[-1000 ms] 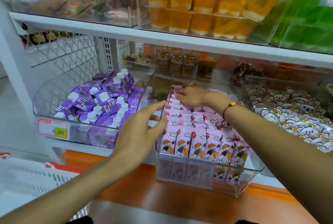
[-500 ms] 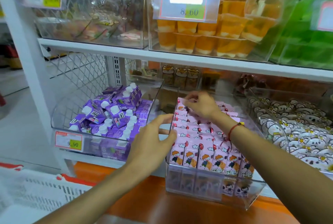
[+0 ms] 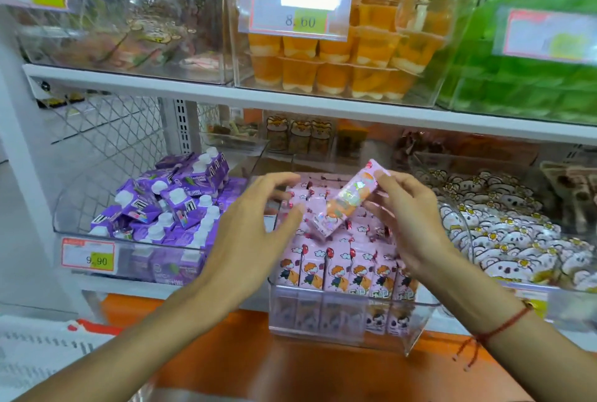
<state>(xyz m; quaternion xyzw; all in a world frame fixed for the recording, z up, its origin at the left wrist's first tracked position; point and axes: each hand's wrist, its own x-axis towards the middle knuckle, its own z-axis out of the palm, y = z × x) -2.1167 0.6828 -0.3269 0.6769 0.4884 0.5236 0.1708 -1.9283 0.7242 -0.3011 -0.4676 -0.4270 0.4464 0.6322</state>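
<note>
We hold a small pink drink carton (image 3: 347, 199) tilted between our hands, above the clear bin (image 3: 339, 333) of matching cartons. Our right hand (image 3: 413, 227) pinches its upper end. Our left hand (image 3: 248, 233) is spread wide, thumb just beside its lower end. The carton looks light, stiff and glossy, so gripping its flat sides seems safest.
</note>
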